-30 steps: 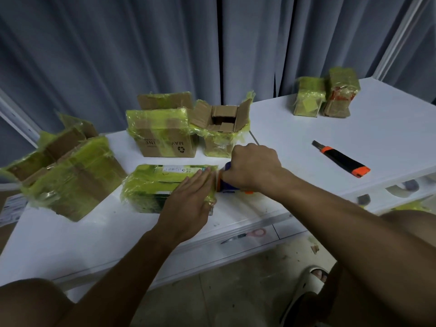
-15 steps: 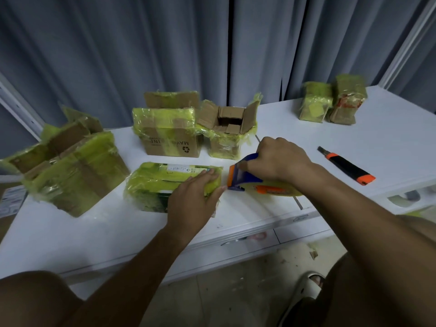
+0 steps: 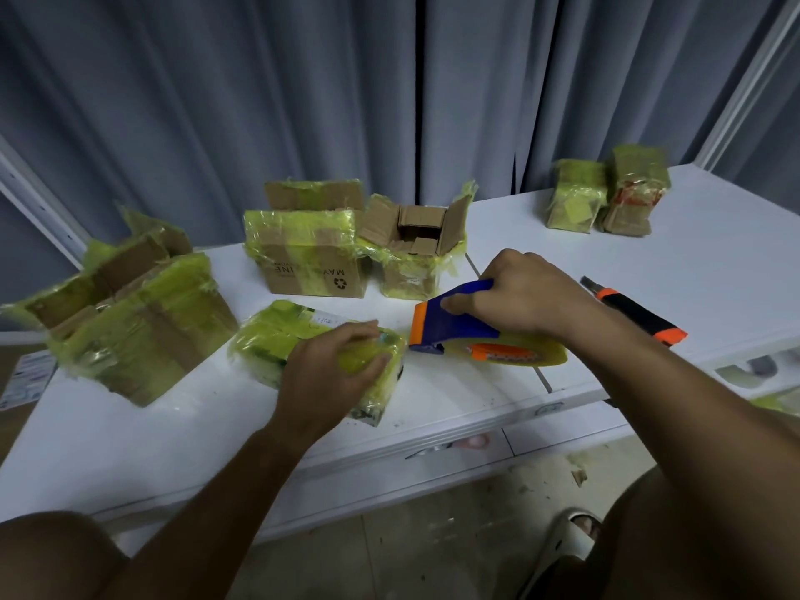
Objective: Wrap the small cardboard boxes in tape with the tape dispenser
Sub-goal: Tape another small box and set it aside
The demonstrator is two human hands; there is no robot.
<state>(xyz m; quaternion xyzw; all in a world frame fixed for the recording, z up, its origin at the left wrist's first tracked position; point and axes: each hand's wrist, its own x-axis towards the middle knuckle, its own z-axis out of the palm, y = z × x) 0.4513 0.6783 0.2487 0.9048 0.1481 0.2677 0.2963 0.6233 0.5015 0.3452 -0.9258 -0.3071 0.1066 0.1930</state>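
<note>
1. Left hand [image 3: 335, 365]: rests on the right end of a flat box [image 3: 303, 352] wrapped in yellow-green tape, fingers curled over its top edge and gripping it. The box lies on the white worktop [image 3: 130, 430], near the front edge.
2. Right hand [image 3: 526, 292]: closed round the blue handle of the tape dispenser [image 3: 463, 331], fingers curled over it. The dispenser sits just beside the flat box, on its right, orange blade end towards the box; whether the two touch cannot be told. Its yellow tape roll [image 3: 526, 355] lies at the rear, low against the worktop.
3. Behind the flat box: a taped box with printed lettering [image 3: 309, 262], flap raised, and beside it, touching, an open box [image 3: 415, 249] with its flaps up and tape round its lower part.
4. Far left: a large taped box [image 3: 138, 326], tilted, flaps partly open.
5. Far right rear: two small wrapped boxes [image 3: 606, 194] standing side by side, well apart from the hands.
6. A black and orange utility knife [image 3: 632, 311] lies on the worktop to the right of the right hand's wrist.
7. Grey curtains [image 3: 259, 101] hang behind the worktop.
</note>
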